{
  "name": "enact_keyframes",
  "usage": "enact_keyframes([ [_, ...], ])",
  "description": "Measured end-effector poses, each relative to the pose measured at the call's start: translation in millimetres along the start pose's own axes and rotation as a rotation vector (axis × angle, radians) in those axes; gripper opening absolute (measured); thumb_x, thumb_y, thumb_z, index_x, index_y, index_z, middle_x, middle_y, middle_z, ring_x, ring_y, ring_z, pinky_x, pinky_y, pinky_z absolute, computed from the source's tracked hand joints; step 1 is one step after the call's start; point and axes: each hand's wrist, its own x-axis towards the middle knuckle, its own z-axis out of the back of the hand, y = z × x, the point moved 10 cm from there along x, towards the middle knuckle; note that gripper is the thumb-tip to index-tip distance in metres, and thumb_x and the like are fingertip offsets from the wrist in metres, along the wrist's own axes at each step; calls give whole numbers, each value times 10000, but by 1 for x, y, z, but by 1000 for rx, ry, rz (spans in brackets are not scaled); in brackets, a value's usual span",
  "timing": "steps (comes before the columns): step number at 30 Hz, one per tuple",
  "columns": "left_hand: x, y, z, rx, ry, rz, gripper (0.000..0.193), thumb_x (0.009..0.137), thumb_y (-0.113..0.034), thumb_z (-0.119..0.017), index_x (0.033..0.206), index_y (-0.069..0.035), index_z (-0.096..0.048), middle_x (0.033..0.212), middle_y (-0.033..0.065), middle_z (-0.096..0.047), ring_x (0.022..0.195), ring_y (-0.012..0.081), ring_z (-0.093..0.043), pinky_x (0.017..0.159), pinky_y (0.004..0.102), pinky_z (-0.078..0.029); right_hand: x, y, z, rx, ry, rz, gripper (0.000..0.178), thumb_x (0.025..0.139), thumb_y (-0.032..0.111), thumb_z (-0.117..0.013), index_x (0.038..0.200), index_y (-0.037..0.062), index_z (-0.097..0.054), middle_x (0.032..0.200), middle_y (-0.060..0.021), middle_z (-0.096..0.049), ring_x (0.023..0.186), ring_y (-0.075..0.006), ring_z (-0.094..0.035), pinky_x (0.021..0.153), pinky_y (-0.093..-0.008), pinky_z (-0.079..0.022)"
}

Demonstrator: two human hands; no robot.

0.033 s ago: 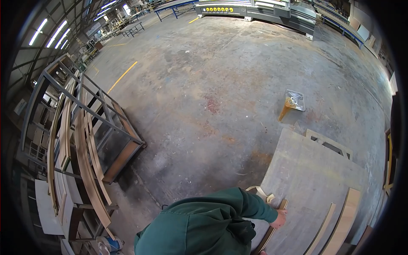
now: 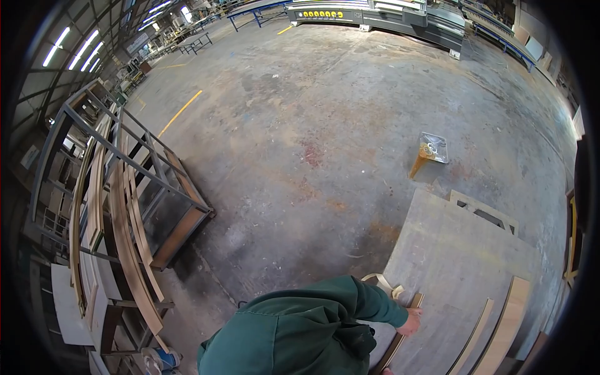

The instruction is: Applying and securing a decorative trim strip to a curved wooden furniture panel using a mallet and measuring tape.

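My left arm, in a green sleeve, reaches rightward across the bottom of the view. At its end my left hand [image 2: 409,322] is closed on the far end of a narrow wooden strip [image 2: 398,342], which lies along the left side of a wide grey-brown board [image 2: 450,250]. Only a sliver of my right hand [image 2: 387,371] shows at the lower edge, beside the near part of that strip; its fingers are mostly cut off. Further right on the board lie a thin wooden strip [image 2: 473,336] and a wider wooden plank [image 2: 505,325].
A metal rack [image 2: 125,156] holding long wooden strips [image 2: 119,212] stands at left. Beyond the board is a small yellow stand [image 2: 431,150] with a shiny top. A frame-like piece [image 2: 484,212] touches the board's far edge. A large grey machine [image 2: 375,19] stands far back.
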Motion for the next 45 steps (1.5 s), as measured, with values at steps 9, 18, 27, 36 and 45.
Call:
enact_keyframes([
  [9, -1, -3, 10, -170, 54, 78, 218, 678, -400, -736, 710, -185, -753, 779, 47, -669, 931, 274, -608, 1073, 516, -265, 30, -52, 13, -44, -161, -113, 157, 964, 234, -537, 951, 119, -642, 773, 12, -541, 744, -156, -508, 700, -318, -452],
  [18, 1, 4, 4, -144, 178, 130, 208, 715, -423, -737, 733, -217, -760, 832, 35, -686, 999, 265, -600, 1091, 540, -238, 3, -41, -3, 514, -114, -419, 125, 932, 270, -578, 904, 171, -649, 813, 46, -594, 754, -132, -546, 677, -299, -463],
  [27, -4, -18, -8, 34, 193, 58, 168, 766, -361, -673, 761, -203, -729, 885, 32, -678, 958, 261, -607, 1093, 591, -215, 0, -85, 9, 486, -290, -200, 59, 892, 209, -650, 905, 165, -687, 825, -10, -628, 740, -160, -561, 634, -287, -476],
  [36, -27, -56, -29, 24, 506, 64, 186, 737, -320, -659, 716, -150, -733, 766, 115, -699, 770, 321, -677, 665, 507, -509, -43, 33, -10, 74, -339, 148, 408, 900, 405, -620, 855, 15, -727, 697, -81, -682, 606, -137, -585, 569, -336, -481],
  [45, -15, -52, 28, -208, 344, 117, 114, 832, -283, -687, 804, -173, -676, 887, 4, -639, 939, 216, -610, 1029, 465, -311, -82, -23, 13, 70, -639, 2, 232, 788, 295, -774, 810, 66, -746, 736, -114, -657, 664, -255, -626, 624, -369, -491],
])
